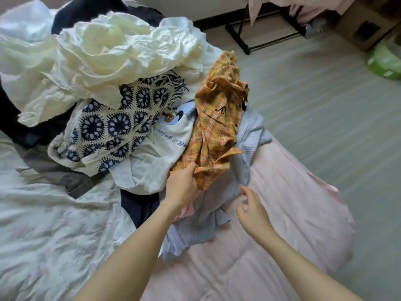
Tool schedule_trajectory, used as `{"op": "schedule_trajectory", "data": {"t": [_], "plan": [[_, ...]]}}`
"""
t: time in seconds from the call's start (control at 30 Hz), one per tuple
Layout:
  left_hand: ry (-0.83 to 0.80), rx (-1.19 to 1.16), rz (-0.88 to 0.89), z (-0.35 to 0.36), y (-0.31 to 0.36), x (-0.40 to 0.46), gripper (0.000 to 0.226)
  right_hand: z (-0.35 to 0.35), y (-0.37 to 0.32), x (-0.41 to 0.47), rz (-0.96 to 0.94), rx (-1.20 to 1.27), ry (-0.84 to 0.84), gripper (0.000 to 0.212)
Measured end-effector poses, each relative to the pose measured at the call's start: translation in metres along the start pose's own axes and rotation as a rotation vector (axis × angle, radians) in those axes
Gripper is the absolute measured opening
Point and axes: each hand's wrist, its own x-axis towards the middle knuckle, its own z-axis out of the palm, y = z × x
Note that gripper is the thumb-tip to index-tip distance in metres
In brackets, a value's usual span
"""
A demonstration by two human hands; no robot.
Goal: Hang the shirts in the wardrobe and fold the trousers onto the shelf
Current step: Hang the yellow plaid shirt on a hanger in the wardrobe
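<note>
Nearest the camera two bare forearms reach out over a pink quilt [282,224] that covers the near right part of the bed; to its left lies a pale floral duvet [43,224]; the right hand [252,210] hovers above the pink quilt with its fingers loosely curled and holding nothing, just beside the edge of a pale blue striped shirt [249,135] that lies spread partly under the pile; the left hand [181,184] has its fingers curled tight round the lower hem of an orange plaid shirt [217,118], which stretches away from the hand up over the right side of the heap, crumpled at its far end; touching the plaid shirt on its left is a white sweatshirt [156,161] with blue lettering and a small printed figure; a dark navy garment [138,207] shows beneath it, near the left forearm; further left a navy-and-cream crochet piece [112,127] lies across the middle of the pile, with a grey garment [71,177] flat on the duvet beside it; behind these a crumpled cream garment [121,51] crowns the heap, with more white and dark clothing at the back; beyond the bed, on the pale floor, stand the black feet of a clothes rack [247,40], a cardboard box [364,25] and a green bag [386,59].
</note>
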Motion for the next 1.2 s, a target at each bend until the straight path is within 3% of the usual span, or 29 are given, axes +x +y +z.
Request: {"op": "schedule_trajectory", "data": {"t": [0.13, 0.23, 0.33, 0.47, 0.6, 0.73, 0.9, 0.97, 1.2], "plan": [[0.017, -0.279, -0.03, -0.057, 0.022, -0.007, 0.041, -0.03, -0.039, 0.001, -0.3, -0.087, 0.058, 0.092], [0.087, -0.359, 0.055, -0.105, 0.055, -0.012, 0.038, -0.055, -0.075, 0.004, -0.461, -0.197, 0.095, 0.102], [0.119, -0.473, 0.17, -0.145, 0.09, -0.029, 0.029, -0.081, -0.113, 0.007, -0.528, -0.222, 0.107, 0.095], [0.102, -0.691, 0.235, -0.177, 0.124, -0.085, 0.024, -0.112, -0.142, -0.024, -0.642, -0.116, 0.147, 0.062], [0.086, -0.798, 0.182, -0.173, 0.138, -0.137, 0.019, -0.122, -0.111, -0.092, -0.436, -0.068, 0.019, 0.046], [0.046, -0.781, 0.086, -0.154, 0.138, -0.176, 0.015, -0.136, -0.056, -0.16, -0.39, -0.123, -0.128, 0.023], [0.002, -0.651, 0.129, -0.127, 0.161, -0.214, 0.011, -0.169, -0.002, -0.246, -0.18, 0.17, -0.388, 0.019], [-0.058, -0.583, 0.208, -0.118, 0.189, -0.226, 0.007, -0.199, 0.027, -0.285, -0.092, 0.313, -0.367, 0.024], [-0.178, -0.419, 0.596, -0.079, 0.345, -0.28, 0.019, -0.274, 0.135, -0.414, 0.022, 0.581, 0.171, 0.025]]}}
